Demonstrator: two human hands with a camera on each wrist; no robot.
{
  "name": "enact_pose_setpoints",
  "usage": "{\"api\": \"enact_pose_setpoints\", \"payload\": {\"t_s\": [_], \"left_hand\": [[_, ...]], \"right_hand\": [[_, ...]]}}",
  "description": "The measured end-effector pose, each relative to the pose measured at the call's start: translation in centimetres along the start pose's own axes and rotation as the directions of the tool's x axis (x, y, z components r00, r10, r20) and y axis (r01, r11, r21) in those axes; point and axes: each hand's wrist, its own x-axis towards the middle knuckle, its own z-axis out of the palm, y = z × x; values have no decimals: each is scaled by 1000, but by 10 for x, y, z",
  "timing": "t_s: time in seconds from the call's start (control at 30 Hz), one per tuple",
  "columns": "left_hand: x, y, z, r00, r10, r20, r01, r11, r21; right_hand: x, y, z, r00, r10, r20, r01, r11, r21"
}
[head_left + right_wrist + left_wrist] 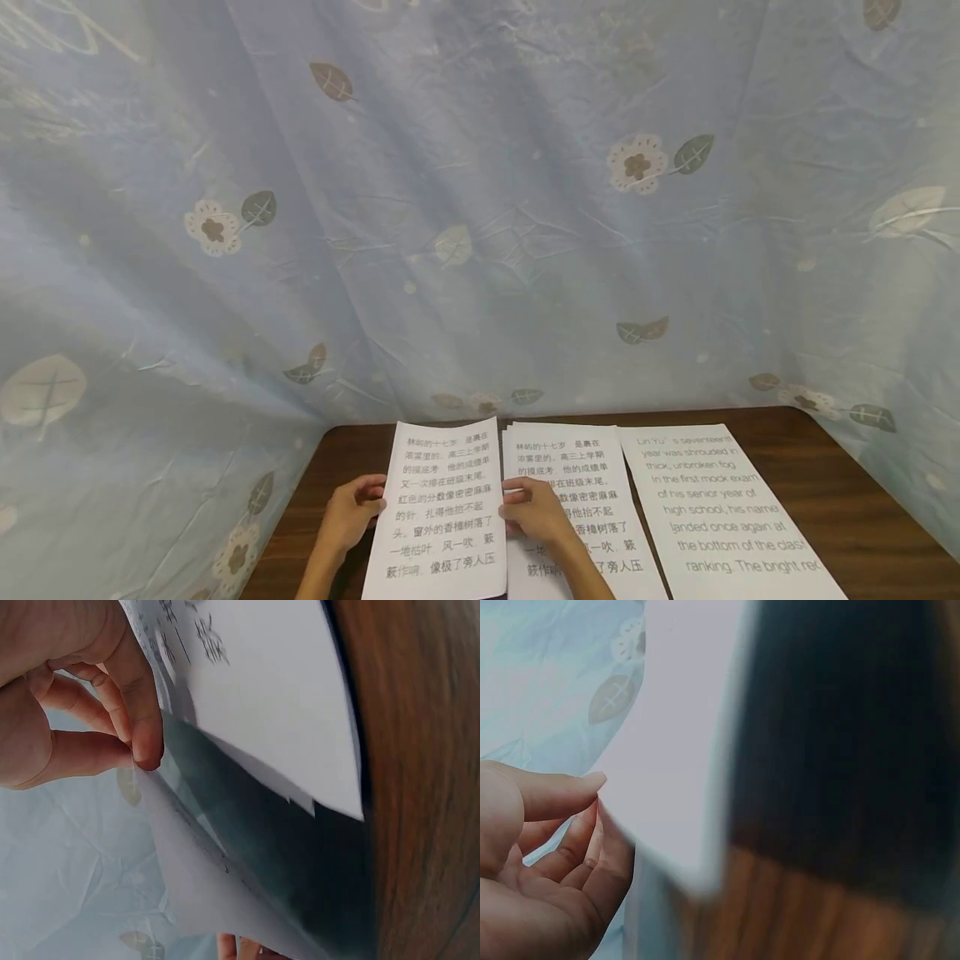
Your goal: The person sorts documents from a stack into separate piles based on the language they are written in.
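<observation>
A white sheet of paper point(438, 521) printed with large Chinese text is held up between my two hands over the left part of the table. My left hand point(347, 515) pinches its left edge between thumb and fingers. On the right edge, my right hand point(536, 512) pinches it with thumb and index finger. The sheet bows and hangs raised in the right wrist view, with a dark, smooth surface point(292, 847) below it. Just right of it lies a small stack of similar Chinese-printed sheets point(615, 492), partly covered by my right hand and forearm.
Farther right lies a sheet with English text point(723, 517), beside the Chinese stack. The brown wood-grain table point(825, 467) shows along the right and far edges. A pale blue curtain point(480, 208) with leaves and flowers hangs behind and around the table.
</observation>
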Motion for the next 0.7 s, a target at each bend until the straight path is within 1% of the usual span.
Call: {"api": "enact_pose_setpoints", "payload": {"t_s": [0.2,0.47,0.57,0.7], "left_hand": [[1,-2,-6,1000,-2,6,1,1000,3],[0,-4,-7,1000,-19,17,19,1000,-3],[1,-5,-8,1000,-16,22,16,1000,4],[2,-5,-8,1000,-9,22,9,1000,6]], "right_hand": [[-1,-2,8,1000,-20,-12,20,999,-26],[-1,1,10,999,-15,-35,13,998,-65],[-1,1,11,999,-27,-40,24,997,-73],[-1,0,13,998,-40,-53,34,993,-109]]}}
